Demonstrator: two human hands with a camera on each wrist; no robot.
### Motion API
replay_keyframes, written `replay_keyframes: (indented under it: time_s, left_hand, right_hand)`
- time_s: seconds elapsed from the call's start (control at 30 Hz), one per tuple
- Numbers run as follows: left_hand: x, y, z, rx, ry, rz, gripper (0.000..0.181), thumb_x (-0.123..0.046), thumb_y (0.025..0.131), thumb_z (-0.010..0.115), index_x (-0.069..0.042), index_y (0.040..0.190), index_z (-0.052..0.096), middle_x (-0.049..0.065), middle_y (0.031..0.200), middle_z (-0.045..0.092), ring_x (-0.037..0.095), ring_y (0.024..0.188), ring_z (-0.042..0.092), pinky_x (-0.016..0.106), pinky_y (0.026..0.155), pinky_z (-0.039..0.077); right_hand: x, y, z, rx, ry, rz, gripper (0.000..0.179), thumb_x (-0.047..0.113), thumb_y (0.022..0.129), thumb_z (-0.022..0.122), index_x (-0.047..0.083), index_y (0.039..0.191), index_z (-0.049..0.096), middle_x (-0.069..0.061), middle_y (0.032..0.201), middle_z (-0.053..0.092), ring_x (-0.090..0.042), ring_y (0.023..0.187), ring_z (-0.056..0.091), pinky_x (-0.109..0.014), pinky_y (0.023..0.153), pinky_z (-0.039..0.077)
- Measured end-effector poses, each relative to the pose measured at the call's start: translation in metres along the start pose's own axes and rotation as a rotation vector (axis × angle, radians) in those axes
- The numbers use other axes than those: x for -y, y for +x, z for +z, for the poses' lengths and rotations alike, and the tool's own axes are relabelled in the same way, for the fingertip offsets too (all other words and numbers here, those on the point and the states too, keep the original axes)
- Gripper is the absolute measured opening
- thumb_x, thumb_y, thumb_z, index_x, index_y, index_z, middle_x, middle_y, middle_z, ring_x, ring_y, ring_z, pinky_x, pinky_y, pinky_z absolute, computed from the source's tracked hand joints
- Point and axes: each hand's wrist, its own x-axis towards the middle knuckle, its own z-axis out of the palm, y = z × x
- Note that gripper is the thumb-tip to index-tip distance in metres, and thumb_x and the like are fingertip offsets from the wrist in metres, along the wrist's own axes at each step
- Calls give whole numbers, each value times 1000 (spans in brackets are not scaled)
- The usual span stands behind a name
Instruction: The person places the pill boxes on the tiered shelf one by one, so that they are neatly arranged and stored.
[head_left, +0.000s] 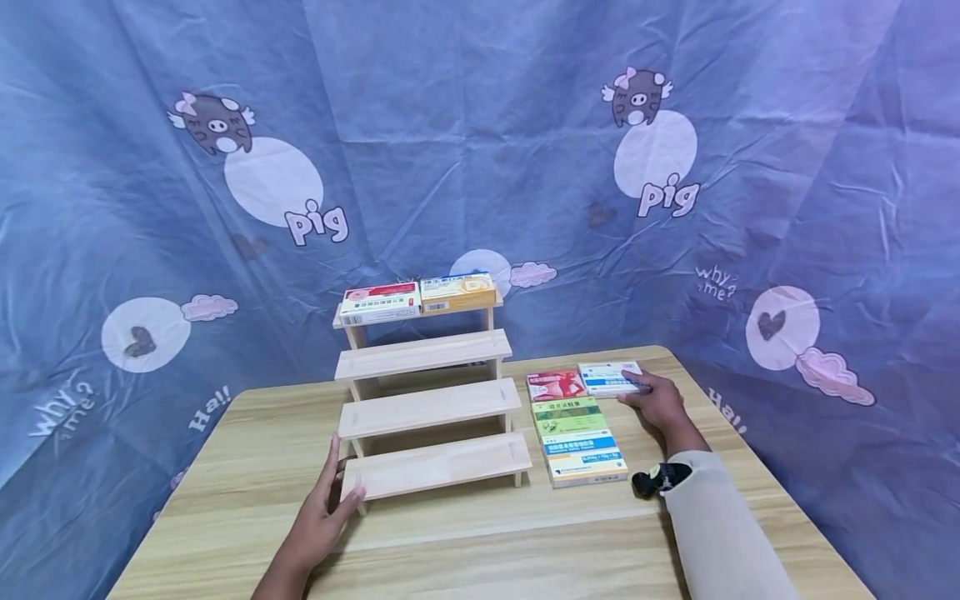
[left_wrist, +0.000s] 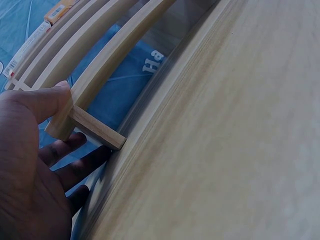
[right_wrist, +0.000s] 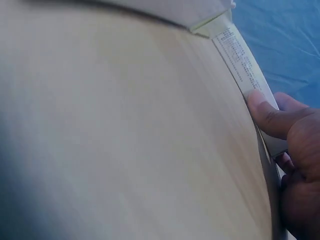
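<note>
A pale wooden four-step display rack (head_left: 435, 467) stands on the table. My left hand (head_left: 318, 521) grips the left end of its lowest step, thumb on top. In the left wrist view the fingers (left_wrist: 82, 167) reach below the plank, beside its leg. On the right, my right hand (head_left: 660, 404) holds a white and blue medicine box (head_left: 603, 377) by its right end. The right wrist view shows the thumb (right_wrist: 270, 117) against the printed side of that box. It lies beside a red medicine box (head_left: 557, 386) at the back of the table.
A green medicine box (head_left: 570, 417) and a blue and white one (head_left: 585, 458) lie in a column in front of the red box. On the rack's top step sit a red and white box (head_left: 381, 302) and a yellow and white one (head_left: 459, 292). A blue patterned curtain (head_left: 465, 167) hangs behind.
</note>
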Motion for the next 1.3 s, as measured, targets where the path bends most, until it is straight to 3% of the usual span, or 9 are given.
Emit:
replay_keyframes:
  time_s: [0.17,0.53,0.73,0.87,1.3]
  left_hand:
    - [1,0,0,3,-29,18,93,-21,114,61,-18,177,-7,41,168,33,60,151,45,8,103,43]
    - [3,0,1,-9,-11,18,93,-23,114,61,-25,177,-7,40,168,35,59,151,45,7,105,39]
    - [5,1,1,0,-28,-2,93,-25,114,60,-30,176,-10,40,169,32,58,154,41,6,106,37]
    - [5,1,2,-7,-17,8,93,-25,114,60,-27,177,-9,39,168,35,57,152,45,7,106,39]
    - [3,1,3,-16,-31,47,93,-19,114,61,-23,177,-7,39,165,40,58,147,50,8,103,44]
  right_hand:
    - [-1,-1,3,-30,-29,-19,65,16,99,81,10,158,55,-24,176,29,-56,164,22,-76,130,4]
    - [0,0,5,-24,-12,11,65,17,101,80,13,160,53,-21,178,27,-53,166,19,-75,130,0]
    - [0,1,4,-21,15,22,66,15,100,81,12,160,54,-21,178,26,-52,166,20,-69,134,10]
    - [0,1,2,-18,37,33,67,13,100,81,10,161,52,-24,179,22,-52,167,17,-64,135,17]
    - [10,-2,-3,-66,101,61,58,11,104,75,8,158,54,-23,177,26,-50,166,21,-61,135,21]
